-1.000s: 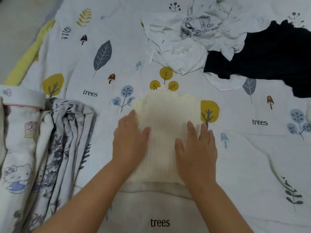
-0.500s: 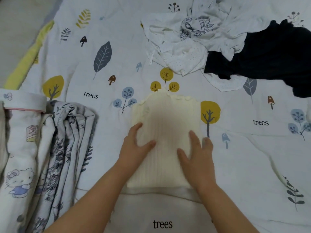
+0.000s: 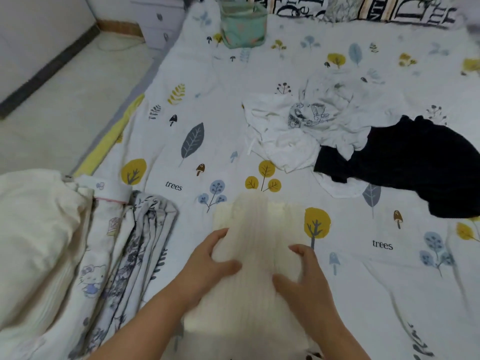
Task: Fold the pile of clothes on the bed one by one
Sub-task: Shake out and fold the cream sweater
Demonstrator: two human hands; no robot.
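Observation:
A folded cream ribbed garment (image 3: 259, 229) lies on the bed sheet (image 3: 363, 281) straight in front of me. My left hand (image 3: 210, 263) grips its left edge, thumb on top and fingers curled round the side. My right hand (image 3: 304, 276) grips the right part, thumb and curled fingers pinching the fabric. Further back on the right lies the unfolded pile: crumpled white clothes (image 3: 298, 131) with a printed drawing, and a black garment (image 3: 415, 162) partly over them.
Folded clothes (image 3: 109, 255) are stacked at my left, with a cream bundle (image 3: 33, 229) beside them. A green fabric basket (image 3: 244, 24) stands at the far end, with patterned pillows (image 3: 363, 6) to its right. The floor (image 3: 65, 94) runs along the bed's left edge.
Both hands lay flat on the cream garment; now their fingers are curled and grip its sides, nearer to me. The view has tilted up, showing the basket and pillows.

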